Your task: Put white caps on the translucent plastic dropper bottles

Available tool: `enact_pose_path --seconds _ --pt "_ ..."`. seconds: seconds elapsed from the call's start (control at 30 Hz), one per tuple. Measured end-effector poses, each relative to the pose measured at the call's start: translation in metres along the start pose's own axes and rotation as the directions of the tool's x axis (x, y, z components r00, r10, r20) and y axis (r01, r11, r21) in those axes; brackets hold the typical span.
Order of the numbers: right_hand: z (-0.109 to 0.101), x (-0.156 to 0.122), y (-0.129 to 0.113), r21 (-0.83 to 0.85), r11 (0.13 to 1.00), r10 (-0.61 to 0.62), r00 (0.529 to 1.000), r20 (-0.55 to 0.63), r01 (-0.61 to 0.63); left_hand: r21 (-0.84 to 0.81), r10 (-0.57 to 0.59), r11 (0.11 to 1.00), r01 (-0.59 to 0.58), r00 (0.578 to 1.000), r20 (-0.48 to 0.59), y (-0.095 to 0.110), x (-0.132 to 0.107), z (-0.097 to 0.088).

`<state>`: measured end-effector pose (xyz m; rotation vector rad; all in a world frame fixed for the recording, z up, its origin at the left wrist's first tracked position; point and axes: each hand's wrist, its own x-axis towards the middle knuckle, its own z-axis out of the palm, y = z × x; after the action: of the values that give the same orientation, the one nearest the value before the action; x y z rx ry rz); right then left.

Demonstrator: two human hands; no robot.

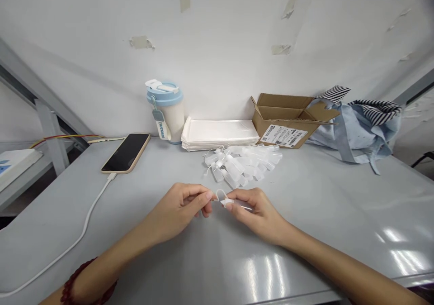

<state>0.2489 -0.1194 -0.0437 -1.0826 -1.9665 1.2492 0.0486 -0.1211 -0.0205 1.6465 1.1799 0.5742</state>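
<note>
My left hand (185, 205) and my right hand (254, 212) meet just above the grey table (339, 214). Between them is a small translucent plastic bottle (237, 202) with a white cap and a thin white loop. The right hand's fingers are wrapped round the bottle body. The left hand's thumb and forefinger pinch the white loop (219, 194) at the cap end. A little beyond my hands lies a pile of several similar small translucent bottles (242, 164).
Along the wall stand a blue-lidded white tumbler (167, 110), a stack of white trays (219, 134), an open cardboard box (288, 119) and bundled blue and striped cloth (359, 124). A phone (126, 152) on a white cable (84, 223) lies at the left.
</note>
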Motion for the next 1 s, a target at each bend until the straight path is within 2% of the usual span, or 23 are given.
enact_pose_path --seconds 0.2,0.3,0.37,0.43,0.5,0.53,0.63,0.7,0.9,1.0 --pt "0.001 -0.001 0.0 -0.052 0.997 -0.049 0.997 0.058 0.052 0.018 0.014 1.0 -0.015 0.999 0.037 0.001 -0.003 0.004" --pt "-0.001 0.0 0.002 -0.162 0.976 -0.143 0.99 0.009 0.142 0.019 -0.001 1.0 0.0 1.0 0.03 0.0 -0.002 -0.002" --pt "-0.006 0.003 0.005 -0.284 0.932 -0.262 0.961 -0.091 0.227 0.0 -0.023 1.0 0.023 1.0 0.021 -0.005 0.001 -0.01" --pt "-0.013 0.006 0.009 -0.432 0.855 -0.394 0.902 -0.177 0.289 0.004 -0.069 0.998 0.069 0.997 0.038 -0.01 0.004 -0.018" --pt "-0.02 0.009 0.013 -0.579 0.76 -0.478 0.857 -0.192 0.295 0.041 -0.121 0.992 0.117 0.988 0.092 -0.013 0.006 -0.026" --pt "-0.023 0.011 0.015 -0.643 0.715 -0.49 0.853 -0.178 0.276 0.064 -0.137 0.989 0.13 0.984 0.117 -0.013 0.006 -0.029" --pt "-0.028 0.014 0.017 -0.776 0.598 -0.452 0.884 -0.118 0.202 0.126 -0.155 0.983 0.137 0.978 0.143 -0.011 0.004 -0.038" --pt "-0.029 0.015 0.018 -0.811 0.56 -0.41 0.907 -0.095 0.168 0.155 -0.155 0.979 0.135 0.979 0.131 -0.009 0.002 -0.043" --pt "-0.026 0.015 0.021 -0.812 0.566 -0.337 0.939 -0.071 0.142 0.211 -0.168 0.967 0.141 0.979 0.114 -0.014 0.004 -0.053" --pt "-0.026 0.015 0.024 -0.81 0.573 -0.316 0.946 -0.075 0.127 0.256 -0.177 0.953 0.164 0.984 0.03 -0.016 0.005 -0.054"
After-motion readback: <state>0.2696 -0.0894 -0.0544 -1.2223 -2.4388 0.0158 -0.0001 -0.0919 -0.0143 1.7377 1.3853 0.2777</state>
